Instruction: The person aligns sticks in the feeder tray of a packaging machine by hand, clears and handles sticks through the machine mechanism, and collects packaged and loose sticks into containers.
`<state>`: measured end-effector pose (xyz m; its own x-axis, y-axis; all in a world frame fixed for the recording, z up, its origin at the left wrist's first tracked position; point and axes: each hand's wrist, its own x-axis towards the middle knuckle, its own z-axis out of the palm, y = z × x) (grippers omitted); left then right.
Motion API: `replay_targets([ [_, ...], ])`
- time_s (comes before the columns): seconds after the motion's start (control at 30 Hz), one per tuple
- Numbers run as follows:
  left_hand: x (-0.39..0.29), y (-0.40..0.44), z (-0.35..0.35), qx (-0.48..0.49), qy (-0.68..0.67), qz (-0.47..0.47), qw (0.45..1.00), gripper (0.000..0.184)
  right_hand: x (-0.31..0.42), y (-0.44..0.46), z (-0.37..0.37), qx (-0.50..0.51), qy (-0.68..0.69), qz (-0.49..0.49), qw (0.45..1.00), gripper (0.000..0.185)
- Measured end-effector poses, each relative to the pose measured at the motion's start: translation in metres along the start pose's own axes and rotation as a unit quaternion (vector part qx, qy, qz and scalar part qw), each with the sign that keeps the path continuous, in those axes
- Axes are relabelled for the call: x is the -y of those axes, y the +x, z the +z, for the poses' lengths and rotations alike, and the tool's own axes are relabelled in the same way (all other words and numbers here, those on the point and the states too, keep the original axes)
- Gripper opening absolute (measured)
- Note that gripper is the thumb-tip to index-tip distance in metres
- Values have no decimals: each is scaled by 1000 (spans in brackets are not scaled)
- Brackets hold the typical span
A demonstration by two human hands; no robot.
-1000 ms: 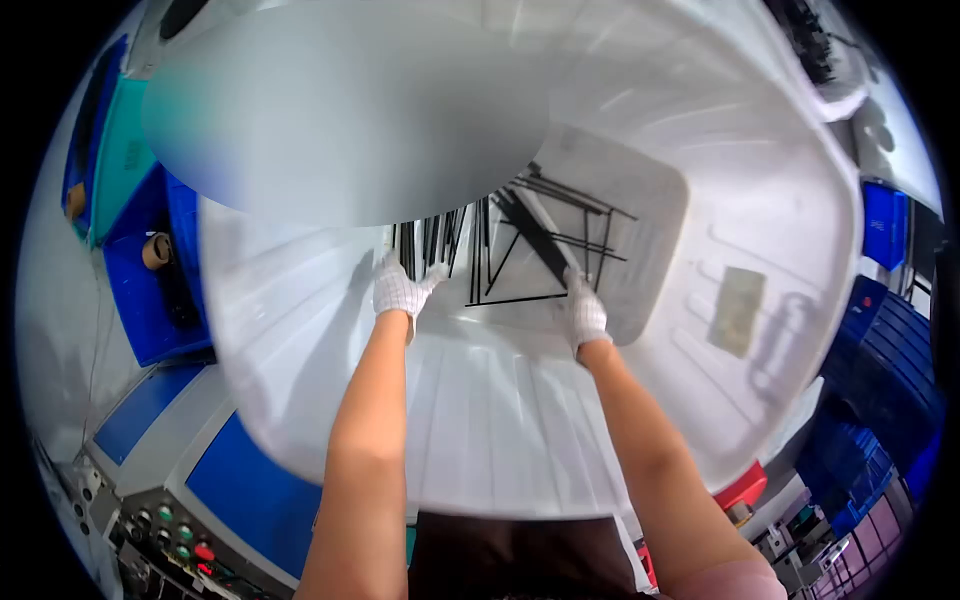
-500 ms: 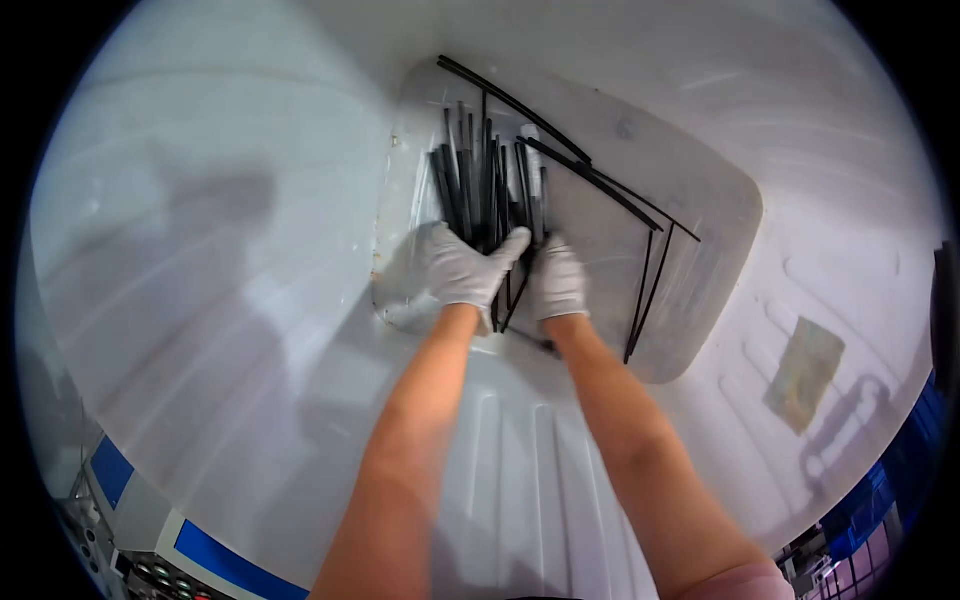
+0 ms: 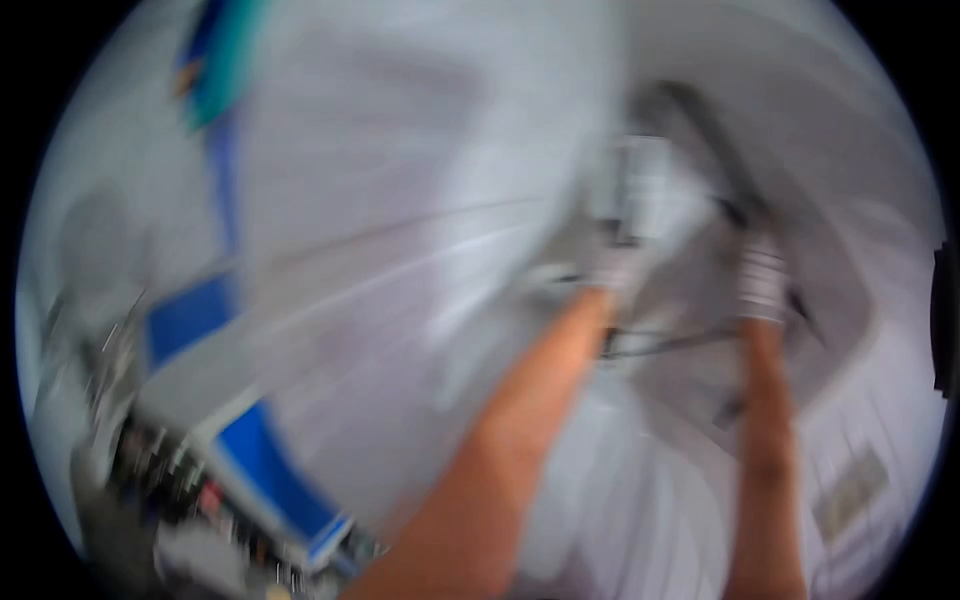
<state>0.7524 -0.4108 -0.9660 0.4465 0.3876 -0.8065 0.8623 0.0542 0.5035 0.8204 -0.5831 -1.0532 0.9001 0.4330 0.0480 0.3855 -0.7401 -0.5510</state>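
Observation:
Strong motion blur covers the view. My left hand [image 3: 613,268], in a pale glove, is at the left part of the tub floor, by a dark strip and a white piece [image 3: 645,185]. My right hand [image 3: 762,278], gloved too, is farther right, at the lower end of a long dark strip [image 3: 715,135]. The fingers of both hands are smeared, so their grip cannot be made out. A thin dark strip [image 3: 670,345] lies on the tub floor between my wrists.
The large white tub [image 3: 360,300] surrounds both arms. A machine with blue panels [image 3: 265,465] and a blurred row of controls [image 3: 190,480] stands at the lower left. Teal and blue objects [image 3: 228,60] are at the upper left. A tan patch [image 3: 850,492] marks the tub's right wall.
The view has swung left, so tub and arms appear farther right. My hands, close together half a second ago, are now apart. The bundle of dark strips is no longer distinct.

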Motion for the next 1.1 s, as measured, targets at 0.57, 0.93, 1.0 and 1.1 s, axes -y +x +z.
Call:
replay_targets([
  [0.57, -88, -48, 44, 65, -53, 137, 987, 26, -33, -17, -14, 286, 70, 190, 937, 30],
  [0.93, -56, -105, -30, 87, 68, 14, 994, 23, 50, -117, -113, 298, 323, 405, 802, 35],
  [1.0, -43, -103, -63, 89, 10, -62, 994, 22, 90, -153, -99, 338, 429, 448, 708, 36],
  [1.1, -56, -125, -69, 34, -58, -123, 990, 19, 108, -175, -94, 417, 305, 38, 855, 41],
])
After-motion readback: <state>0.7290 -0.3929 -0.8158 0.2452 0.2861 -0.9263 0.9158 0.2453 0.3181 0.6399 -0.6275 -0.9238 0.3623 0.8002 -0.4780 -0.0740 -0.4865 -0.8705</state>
